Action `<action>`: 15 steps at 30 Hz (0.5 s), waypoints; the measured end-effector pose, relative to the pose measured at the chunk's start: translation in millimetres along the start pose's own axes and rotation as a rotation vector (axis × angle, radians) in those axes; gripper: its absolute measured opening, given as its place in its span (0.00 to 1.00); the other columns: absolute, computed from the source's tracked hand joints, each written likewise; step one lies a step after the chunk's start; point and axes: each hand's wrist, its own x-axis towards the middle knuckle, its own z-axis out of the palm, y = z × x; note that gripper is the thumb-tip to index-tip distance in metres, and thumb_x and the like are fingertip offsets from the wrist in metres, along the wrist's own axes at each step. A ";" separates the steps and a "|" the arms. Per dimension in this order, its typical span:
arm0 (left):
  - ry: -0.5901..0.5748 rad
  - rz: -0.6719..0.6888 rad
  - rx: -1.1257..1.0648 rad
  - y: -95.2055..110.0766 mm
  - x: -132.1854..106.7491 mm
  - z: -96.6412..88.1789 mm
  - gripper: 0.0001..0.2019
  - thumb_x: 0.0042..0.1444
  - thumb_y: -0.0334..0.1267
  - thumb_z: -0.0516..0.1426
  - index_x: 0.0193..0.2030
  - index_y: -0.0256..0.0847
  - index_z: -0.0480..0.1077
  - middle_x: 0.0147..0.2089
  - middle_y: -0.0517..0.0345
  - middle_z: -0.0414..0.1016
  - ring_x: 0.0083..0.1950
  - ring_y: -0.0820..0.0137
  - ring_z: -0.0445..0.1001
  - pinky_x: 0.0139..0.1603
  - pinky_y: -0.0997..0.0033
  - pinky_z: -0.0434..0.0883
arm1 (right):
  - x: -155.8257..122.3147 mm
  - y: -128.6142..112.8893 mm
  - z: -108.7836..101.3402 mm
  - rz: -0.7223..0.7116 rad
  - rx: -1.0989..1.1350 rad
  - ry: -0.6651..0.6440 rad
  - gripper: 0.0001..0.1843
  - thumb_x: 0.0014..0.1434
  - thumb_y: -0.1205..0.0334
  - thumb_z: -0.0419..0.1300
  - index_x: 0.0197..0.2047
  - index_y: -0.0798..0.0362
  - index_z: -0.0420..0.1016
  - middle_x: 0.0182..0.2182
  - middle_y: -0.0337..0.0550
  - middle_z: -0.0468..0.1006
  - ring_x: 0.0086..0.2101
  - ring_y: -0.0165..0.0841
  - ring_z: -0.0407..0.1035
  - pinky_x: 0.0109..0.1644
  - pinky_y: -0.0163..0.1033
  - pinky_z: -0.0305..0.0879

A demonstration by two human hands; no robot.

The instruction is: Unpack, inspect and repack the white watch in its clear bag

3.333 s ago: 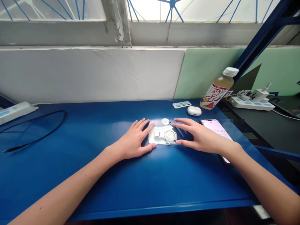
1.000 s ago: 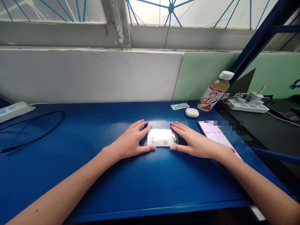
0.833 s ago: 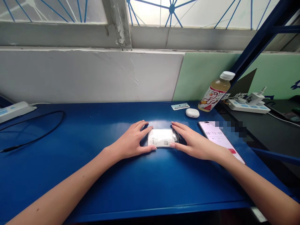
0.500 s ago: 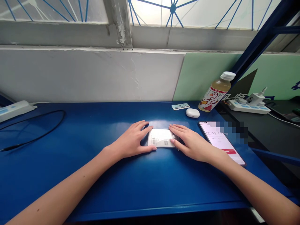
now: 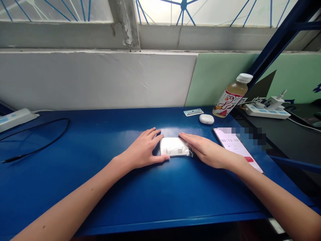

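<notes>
Left hand [image 5: 142, 152]: flat on the blue table [image 5: 100, 187], fingertips at the left edge of the packet [image 5: 174, 147].
Right hand [image 5: 209, 152]: flat, covering the packet's right edge.
Phone [image 5: 237, 147]: just right of that hand.

We find the packet [image 5: 175, 151] mid-desk [image 5: 100, 187], between the left hand [image 5: 142, 152], which touches its left edge, and the right hand [image 5: 205, 152], which lies flat over its right edge. The phone [image 5: 235, 147] lies just right of the right hand. Behind the phone sit the case [image 5: 206, 118] and card [image 5: 193, 112], with the bottle [image 5: 232, 95] further right. A cable [image 5: 37, 140] and power strip [image 5: 16, 117] lie far left.
</notes>
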 end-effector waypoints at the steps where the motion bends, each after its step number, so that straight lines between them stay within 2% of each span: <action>1: -0.003 -0.001 -0.002 0.3 -0.3 -0.1 0.43 0.56 0.66 0.55 0.66 0.31 0.63 0.70 0.36 0.59 0.72 0.46 0.53 0.68 0.47 0.57 | 0.1 0.8 -1.0 0.002 0.006 -0.009 0.29 0.68 0.65 0.42 0.70 0.62 0.54 0.67 0.57 0.60 0.65 0.44 0.58 0.67 0.53 0.58; 6: -0.045 0.024 -0.018 1.1 -1.0 -1.4 0.42 0.58 0.65 0.54 0.69 0.34 0.59 0.71 0.41 0.57 0.73 0.46 0.50 0.70 0.46 0.54 | -1.7 6.5 -6.3 0.006 0.062 -0.067 0.29 0.68 0.68 0.43 0.71 0.54 0.55 0.69 0.50 0.58 0.67 0.40 0.54 0.69 0.51 0.55; 9: -0.047 0.029 -0.046 -0.1 -0.7 -2.6 0.41 0.59 0.64 0.54 0.70 0.36 0.58 0.71 0.44 0.57 0.73 0.46 0.49 0.70 0.46 0.53 | -3.9 8.1 -6.7 -0.021 0.107 -0.068 0.29 0.69 0.66 0.44 0.71 0.48 0.54 0.69 0.45 0.58 0.67 0.39 0.52 0.69 0.52 0.53; 13: -0.045 0.023 -0.074 -4.0 -1.2 -5.0 0.39 0.58 0.62 0.55 0.69 0.37 0.59 0.71 0.44 0.58 0.73 0.49 0.51 0.70 0.48 0.55 | -5.2 7.4 -6.4 -0.079 0.020 0.033 0.27 0.69 0.63 0.47 0.70 0.49 0.57 0.68 0.48 0.60 0.66 0.41 0.55 0.67 0.54 0.58; 15: -0.047 0.014 -0.081 -5.3 -1.7 -5.9 0.38 0.59 0.61 0.55 0.69 0.36 0.59 0.71 0.44 0.58 0.73 0.49 0.52 0.70 0.48 0.54 | -4.6 7.5 -9.0 -0.102 -0.083 0.138 0.23 0.68 0.63 0.50 0.65 0.51 0.66 0.66 0.52 0.63 0.64 0.46 0.59 0.64 0.57 0.62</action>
